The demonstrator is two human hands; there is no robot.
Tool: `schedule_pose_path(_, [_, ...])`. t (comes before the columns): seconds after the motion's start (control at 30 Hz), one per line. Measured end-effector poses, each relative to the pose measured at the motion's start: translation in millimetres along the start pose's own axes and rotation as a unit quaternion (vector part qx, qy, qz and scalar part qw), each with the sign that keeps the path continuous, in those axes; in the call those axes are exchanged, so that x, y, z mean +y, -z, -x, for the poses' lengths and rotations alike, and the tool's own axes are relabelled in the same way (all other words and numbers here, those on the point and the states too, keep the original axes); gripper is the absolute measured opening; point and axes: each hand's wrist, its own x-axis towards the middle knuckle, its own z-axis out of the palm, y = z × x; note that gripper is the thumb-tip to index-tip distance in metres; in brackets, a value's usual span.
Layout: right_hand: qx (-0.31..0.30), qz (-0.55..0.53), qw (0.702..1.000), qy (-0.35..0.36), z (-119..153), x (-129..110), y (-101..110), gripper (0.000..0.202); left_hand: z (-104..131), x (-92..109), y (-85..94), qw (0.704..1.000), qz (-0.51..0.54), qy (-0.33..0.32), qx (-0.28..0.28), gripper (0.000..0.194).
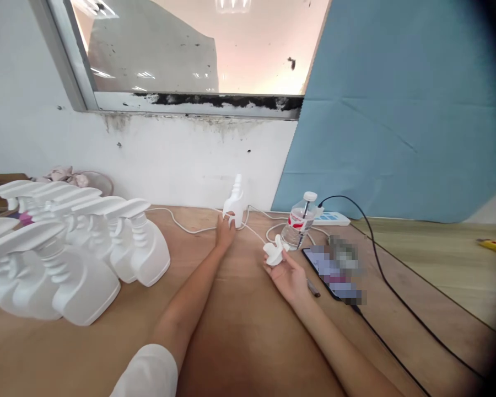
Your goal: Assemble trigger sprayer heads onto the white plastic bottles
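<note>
Close to the wall, my left hand [226, 227] is closed on the lower part of a white plastic body with a ribbed neck [235, 197]. That body stands upright on the table, and no flat top shows on its neck. Nearer and to the right, my right hand [288, 275] holds a small white lobed plastic piece [275, 251] between thumb and fingers, palm turned up. The two white parts are apart. On the left stand several white plastic bodies with ribbed necks and slanted flat tops [151, 251], grouped in rows.
Just beyond my right hand stands a water bottle [300, 223] with a pen inside. A phone [326, 273] with a black cable and a dark pen [313, 288] lie on the right. A power strip [333, 219] and white cords [182, 227] run along the wall.
</note>
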Motion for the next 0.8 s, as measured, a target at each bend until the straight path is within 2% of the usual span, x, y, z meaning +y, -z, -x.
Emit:
schedule_pose_path(0.13, [-0.028,0.033,0.999,0.025,3,-10,-3,0.024,32,0,53.0,0.999,0.024,-0.032,-0.017,0.033])
schedule_pose_path(0.23, [-0.031,0.048,0.997,0.06,5,-22,-4,0.02,57,2,90.5,0.993,0.085,-0.057,-0.064,0.043])
schedule_pose_path(0.37, [-0.036,0.082,0.992,0.09,6,-39,2,0.017,82,5,126.8,0.98,0.144,-0.066,-0.117,0.058])
schedule_pose_path(0.5, [-0.016,0.126,0.987,0.097,5,-50,10,0.02,93,10,142.9,0.98,0.13,-0.067,-0.134,0.06])
schedule_pose_path(0.67, [0.006,0.164,0.979,0.124,3,-64,15,0.031,93,14,144.3,0.983,0.102,-0.06,-0.14,0.06])
schedule_pose_path(0.8, [0.026,0.146,0.971,0.189,4,-87,20,0.017,91,14,144.1,0.981,0.101,-0.076,-0.147,0.059])
